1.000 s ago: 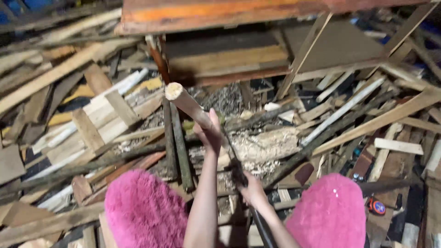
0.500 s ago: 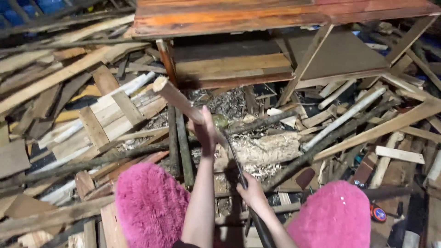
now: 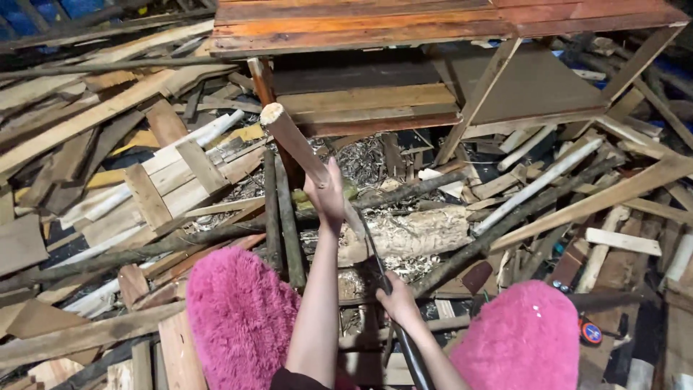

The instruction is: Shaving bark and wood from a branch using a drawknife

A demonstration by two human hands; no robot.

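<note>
Scrap planks and offcuts are littering the ground around both hands. Left hand (image 3: 326, 193) is gripping a tilted wooden stake (image 3: 303, 155) while right hand (image 3: 395, 300) is clamping what is probably a machete (image 3: 375, 263); trimming seems underway, needing a steady chop.

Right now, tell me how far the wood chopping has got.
Done: pale chips and shavings lie heaped around a log on the ground, so some cutting has happened. In hand: the left hand holds a pale round stick tilted up, while the right hand grips a dark blade tool. Left: the stick looks whole, and many uncut branches lie nearby.
</note>
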